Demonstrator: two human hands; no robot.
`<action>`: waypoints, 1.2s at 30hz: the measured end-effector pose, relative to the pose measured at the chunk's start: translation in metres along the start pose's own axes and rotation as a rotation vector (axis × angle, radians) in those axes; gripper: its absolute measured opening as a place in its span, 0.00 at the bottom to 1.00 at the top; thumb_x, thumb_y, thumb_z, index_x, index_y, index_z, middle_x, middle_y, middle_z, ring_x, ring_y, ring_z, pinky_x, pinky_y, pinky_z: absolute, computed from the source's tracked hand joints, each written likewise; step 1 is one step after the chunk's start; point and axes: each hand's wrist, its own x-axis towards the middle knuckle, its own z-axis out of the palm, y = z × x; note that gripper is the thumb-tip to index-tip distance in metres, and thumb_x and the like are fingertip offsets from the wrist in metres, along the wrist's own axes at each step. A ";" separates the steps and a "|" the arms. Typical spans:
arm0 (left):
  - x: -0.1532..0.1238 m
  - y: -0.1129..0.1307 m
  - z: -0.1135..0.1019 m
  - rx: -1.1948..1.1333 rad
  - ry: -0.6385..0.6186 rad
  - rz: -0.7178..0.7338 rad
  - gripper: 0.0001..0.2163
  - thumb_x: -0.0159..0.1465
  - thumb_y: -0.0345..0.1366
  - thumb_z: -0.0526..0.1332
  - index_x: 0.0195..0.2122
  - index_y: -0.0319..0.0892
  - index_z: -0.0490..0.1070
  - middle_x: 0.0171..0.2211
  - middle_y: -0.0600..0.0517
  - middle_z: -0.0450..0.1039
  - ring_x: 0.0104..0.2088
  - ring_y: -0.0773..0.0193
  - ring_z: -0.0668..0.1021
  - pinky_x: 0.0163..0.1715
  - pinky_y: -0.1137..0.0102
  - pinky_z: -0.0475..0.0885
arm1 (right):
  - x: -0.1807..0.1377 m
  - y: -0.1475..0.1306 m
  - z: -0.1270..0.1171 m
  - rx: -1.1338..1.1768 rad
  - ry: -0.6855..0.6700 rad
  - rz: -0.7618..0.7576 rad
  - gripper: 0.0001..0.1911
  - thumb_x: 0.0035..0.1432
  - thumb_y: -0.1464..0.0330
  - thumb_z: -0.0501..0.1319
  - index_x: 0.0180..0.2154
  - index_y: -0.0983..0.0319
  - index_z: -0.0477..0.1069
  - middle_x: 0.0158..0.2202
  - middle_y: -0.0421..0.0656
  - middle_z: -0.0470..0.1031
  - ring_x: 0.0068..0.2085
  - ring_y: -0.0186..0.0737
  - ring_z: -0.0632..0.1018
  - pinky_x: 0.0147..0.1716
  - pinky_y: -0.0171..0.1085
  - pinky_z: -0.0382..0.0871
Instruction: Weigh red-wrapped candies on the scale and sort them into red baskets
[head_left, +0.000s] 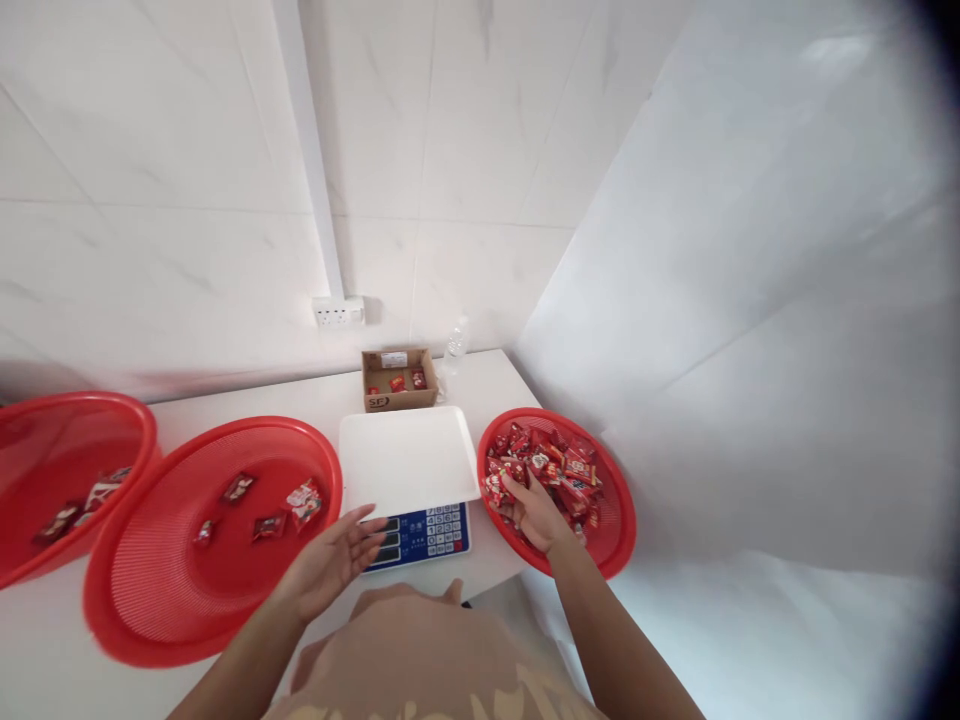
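My right hand (pixel 534 508) reaches into the right red basket (pixel 616 540), its fingers closed on a red wrapped candy (pixel 504 482). Many more red candy packets (pixel 576 468) lie heaped around it. In front of the scale, my left hand (pixel 334 562) is held palm up with its fingers apart and nothing in it. The digital scale (pixel 448 532) has a bare white weighing tray (pixel 405 455) on top, and my left fingers partly cover its displays. Left of my left hand, the middle red basket (pixel 161 590) holds several scattered wrapped sweets (pixel 268 525).
Another red basket (pixel 97 400) with a few packets stands at the far left. Behind the scale are a small cardboard box (pixel 401 400) with a few sweets and a clear plastic bottle (pixel 456 343). A socket (pixel 339 312) is on the wall; a white surface rises at right.
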 end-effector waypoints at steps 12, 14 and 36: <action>0.018 -0.014 0.041 0.003 -0.200 -0.046 0.12 0.62 0.40 0.58 0.43 0.38 0.67 0.37 0.47 0.76 0.35 0.65 0.79 0.39 0.70 0.74 | -0.025 0.034 0.096 -0.447 -0.380 -0.097 0.23 0.54 0.53 0.59 0.49 0.56 0.67 0.52 0.42 0.71 0.55 0.41 0.70 0.57 0.44 0.60; 0.016 -0.011 0.036 0.025 -0.168 -0.025 0.13 0.61 0.32 0.60 0.47 0.39 0.64 0.40 0.45 0.75 0.36 0.64 0.80 0.38 0.70 0.75 | -0.016 0.039 0.089 -0.330 -0.267 -0.019 0.22 0.54 0.52 0.58 0.46 0.57 0.67 0.48 0.44 0.73 0.50 0.42 0.73 0.51 0.44 0.67; 0.000 -0.024 0.019 0.299 -0.158 -0.042 0.54 0.45 0.18 0.61 0.65 0.55 0.29 0.50 0.46 0.68 0.41 0.56 0.78 0.39 0.62 0.73 | -0.016 0.041 0.102 -0.842 -0.618 -0.082 0.11 0.53 0.64 0.57 0.35 0.60 0.74 0.35 0.42 0.76 0.37 0.40 0.75 0.41 0.39 0.67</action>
